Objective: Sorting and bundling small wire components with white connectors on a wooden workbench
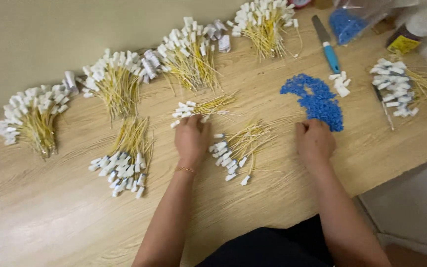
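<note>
My left hand (192,139) rests palm down on the wooden table (65,217), its fingertips touching a small bunch of yellow wires with white connectors (199,108). My right hand (315,141) lies palm down with its fingers at the near edge of a heap of small blue plastic pieces (317,99). Between the hands lies a loose pile of yellow wires with white connectors (235,148). Whether either hand pinches anything is hidden under the fingers.
Several bundles of the same wires fan along the back: far left (30,116), left (114,81), middle (189,54), right (263,22), plus one nearer (124,163). A blue-handled knife (327,44), a bag of blue pieces (347,22), another connector bundle (396,86).
</note>
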